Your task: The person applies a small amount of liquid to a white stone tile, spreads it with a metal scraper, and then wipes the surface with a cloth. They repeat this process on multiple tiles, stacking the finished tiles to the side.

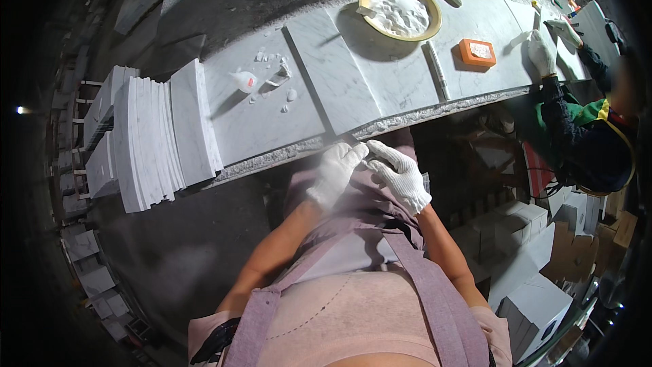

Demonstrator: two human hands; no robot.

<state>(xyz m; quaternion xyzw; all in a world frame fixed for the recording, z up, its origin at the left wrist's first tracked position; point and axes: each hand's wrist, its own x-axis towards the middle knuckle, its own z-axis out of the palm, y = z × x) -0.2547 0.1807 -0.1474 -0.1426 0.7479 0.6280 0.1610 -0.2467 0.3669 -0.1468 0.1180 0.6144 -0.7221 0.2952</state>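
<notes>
My left hand point(335, 173) and my right hand point(402, 178) both wear white knit gloves. They meet just short of the bench's front edge, above my lap. The fingers of each are bent and pressed together in a pinch at the fingertips. Whatever may be between them is too small or hidden to make out. Right beyond the hands, a grey-veined marble slab point(336, 71) lies on the bench with its near end at the rough edge. To its left are a small white bottle point(244, 81) with a red mark and several white scraps point(291, 95).
A cream bowl point(369, 22) of white powder, a narrow metallic bar point(438, 71) and an orange box point(477, 53) stand right on the bench. Upright marble tiles point(151, 139) line its left end. At far right, a co-worker's gloved hand point(542, 53) rests on the bench. White boxes point(536, 312) are behind right.
</notes>
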